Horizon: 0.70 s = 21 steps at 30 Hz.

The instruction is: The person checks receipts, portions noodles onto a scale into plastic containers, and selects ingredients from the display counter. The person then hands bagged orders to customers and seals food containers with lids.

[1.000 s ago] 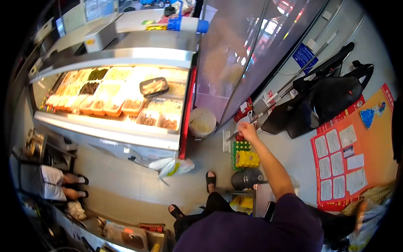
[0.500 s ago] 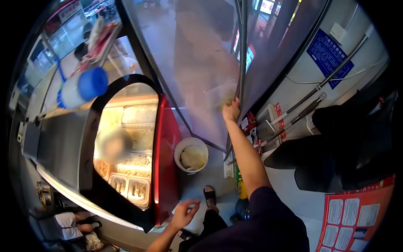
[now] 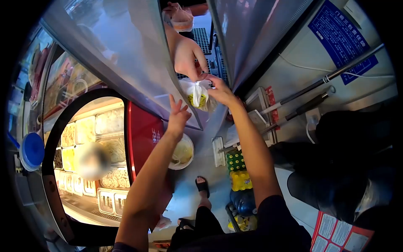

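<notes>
A clear plastic bag (image 3: 197,97) with yellow-green food inside hangs at the gap between two translucent curtain panels. My right hand (image 3: 221,91) has its fingers closed at the knotted top of this bag. Another person's hand (image 3: 189,58) reaches through the gap and touches the same top from above. Lower and to the left, my left hand (image 3: 178,119) is raised with its fingers spread, holding nothing. It is close to the edge of the left curtain panel (image 3: 142,54).
At left stands a lit food display case (image 3: 130,143) with trays. A white bucket (image 3: 191,157) is on the floor beside it. Poles (image 3: 302,98) lean at right above packs of bottles (image 3: 240,178). Beyond the gap, another bag (image 3: 182,19) is visible.
The curtain has parted, and the other person's hand now comes through. My right hand has gone from the curtain edge to the bag; my left hand has risen towards it.
</notes>
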{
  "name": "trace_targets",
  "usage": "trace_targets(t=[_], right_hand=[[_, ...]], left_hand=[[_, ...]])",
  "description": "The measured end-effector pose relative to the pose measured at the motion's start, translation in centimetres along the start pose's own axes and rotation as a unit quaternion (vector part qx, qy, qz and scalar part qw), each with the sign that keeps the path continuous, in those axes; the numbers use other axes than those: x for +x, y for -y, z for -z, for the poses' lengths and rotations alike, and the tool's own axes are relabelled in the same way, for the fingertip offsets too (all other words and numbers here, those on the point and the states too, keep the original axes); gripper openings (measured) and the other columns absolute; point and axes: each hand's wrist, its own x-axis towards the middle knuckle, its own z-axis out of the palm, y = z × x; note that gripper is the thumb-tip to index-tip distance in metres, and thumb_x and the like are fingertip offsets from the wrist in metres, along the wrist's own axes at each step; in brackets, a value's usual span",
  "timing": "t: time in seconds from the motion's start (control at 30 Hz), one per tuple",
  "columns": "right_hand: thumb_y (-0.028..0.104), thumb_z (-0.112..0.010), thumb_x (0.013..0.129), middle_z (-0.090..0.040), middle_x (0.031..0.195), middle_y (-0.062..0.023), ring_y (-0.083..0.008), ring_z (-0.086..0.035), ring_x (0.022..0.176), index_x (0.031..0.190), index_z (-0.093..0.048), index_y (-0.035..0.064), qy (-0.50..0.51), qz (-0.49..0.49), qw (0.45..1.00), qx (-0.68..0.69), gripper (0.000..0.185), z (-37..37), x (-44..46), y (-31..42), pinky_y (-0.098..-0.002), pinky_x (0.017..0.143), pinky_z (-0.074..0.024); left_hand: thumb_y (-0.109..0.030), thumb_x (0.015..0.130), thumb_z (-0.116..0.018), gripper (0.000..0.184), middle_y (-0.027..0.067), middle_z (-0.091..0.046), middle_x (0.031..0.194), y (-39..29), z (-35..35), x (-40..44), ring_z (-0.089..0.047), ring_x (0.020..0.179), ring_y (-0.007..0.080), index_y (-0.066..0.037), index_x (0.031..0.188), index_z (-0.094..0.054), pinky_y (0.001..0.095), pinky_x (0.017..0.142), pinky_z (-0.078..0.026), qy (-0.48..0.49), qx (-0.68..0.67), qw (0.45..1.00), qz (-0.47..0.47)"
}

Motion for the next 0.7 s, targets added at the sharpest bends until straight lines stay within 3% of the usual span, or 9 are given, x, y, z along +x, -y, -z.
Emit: trace_targets(t=[0.07,0.1,0.2,0.23,0.27,0.33,0.5,0.57,0.7], right_hand=[[0.0,-0.063,0.076,-0.064,0.114,-0.0142,-0.0271,-0.063,0.103,0.109,-0.068,0.0062,0.054,0.036,0.996,-0.069,0.034,-0.7,0.5,0.7,-0.0343,0.091,-0.0484],[0.001,-0.063,0.077,-0.064,0.113,-0.0143,-0.0276,-0.063,0.102,0.107,-0.068,0.0059,0.101,0.072,0.982,-0.14,0.031,-1.1,0.8,0.8,-0.0345,0.09,-0.0485],[0.002,-0.062,0.08,-0.066,0.105,-0.0132,-0.0276,-0.064,0.098,0.103,-0.069,0.0058,0.103,0.031,0.968,-0.228,0.024,-1.7,1.5,1.9,-0.0334,0.087,-0.0494],[0.003,-0.061,0.083,-0.069,0.097,-0.0104,-0.0233,-0.065,0.09,0.101,-0.069,0.0036,0.091,0.031,0.973,-0.21,0.02,-1.8,1.3,2.2,-0.0314,0.083,-0.0502],[0.003,-0.061,0.083,-0.069,0.097,-0.0104,-0.0233,-0.065,0.09,0.101,-0.069,0.0036,0.096,0.027,0.972,-0.212,0.02,-1.6,0.9,2.5,-0.0314,0.083,-0.0502],[0.001,-0.059,0.085,-0.069,0.092,-0.0084,-0.0175,-0.065,0.085,0.1,-0.068,0.0001,0.126,-0.026,0.991,-0.041,0.018,-0.9,-0.1,2.9,-0.0296,0.08,-0.0506],[-0.001,-0.059,0.087,-0.068,0.092,-0.0079,-0.013,-0.064,0.084,0.101,-0.067,-0.0008,0.102,-0.081,0.991,0.01,0.017,1.0,-4.7,6.8,-0.0274,0.077,-0.0506],[0.002,-0.06,0.088,-0.068,0.092,-0.0072,-0.0125,-0.063,0.084,0.1,-0.068,0.0007,0.051,-0.117,0.984,0.121,0.015,0.6,-6.6,8.3,-0.0275,0.078,-0.0504],[0.011,-0.059,0.091,-0.065,0.095,-0.0074,-0.0145,-0.062,0.087,0.1,-0.066,0.0022,0.006,-0.08,0.992,0.097,0.015,-2.5,-12.5,14.1,-0.0304,0.082,-0.0493]], left_hand=[[0.012,0.08,-0.046,0.101,0.0239,-0.014,0.158,-1.3,2.3,-0.1,-0.03,0.141,0.0352,-0.02,0.154,0.014,0.037,0.1,-0.043,0.065,-0.028,0.996,0.062],[0.009,0.082,-0.053,0.095,0.0243,-0.027,0.153,-1.0,2.8,0.2,-0.037,0.137,0.0334,-0.018,0.156,0.001,0.0373,0.102,-0.042,0.067,0.015,0.997,0.029],[0.005,0.083,-0.059,0.086,0.0227,-0.042,0.143,-0.6,3.3,1.3,-0.045,0.131,0.0304,-0.015,0.155,-0.015,0.037,0.102,-0.043,0.126,0.072,0.989,0.021],[0.002,0.084,-0.063,0.074,0.0194,-0.054,0.131,-0.3,2.9,1.3,-0.052,0.123,0.0273,-0.01,0.149,-0.032,0.0358,0.101,-0.044,0.125,0.118,0.984,-0.045],[0.002,0.084,-0.063,0.074,0.0194,-0.054,0.131,-0.2,2.7,1.4,-0.052,0.123,0.0273,-0.01,0.149,-0.032,0.0358,0.101,-0.044,0.123,0.113,0.985,-0.042],[0.003,0.084,-0.063,0.068,0.0181,-0.055,0.129,0.7,2.7,1.7,-0.054,0.12,0.0265,-0.008,0.145,-0.037,0.035,0.099,-0.045,0.118,0.186,0.972,-0.085],[-0.003,0.084,-0.068,0.068,0.0142,-0.055,0.13,4.8,5.4,0.1,-0.053,0.121,0.0238,-0.008,0.145,-0.038,0.0353,0.101,-0.043,0.053,0.195,0.974,-0.106],[-0.024,0.083,-0.077,0.078,0.0145,-0.05,0.136,6.1,5.3,-3.3,-0.05,0.124,0.0262,-0.01,0.147,-0.034,0.0389,0.101,-0.043,-0.029,0.0,0.992,0.123],[-0.055,0.084,-0.068,0.092,0.0148,-0.04,0.145,10.1,3.1,-10.0,-0.038,0.135,0.0324,-0.013,0.152,-0.023,0.0473,0.106,-0.038,0.099,-0.237,0.938,0.233]])
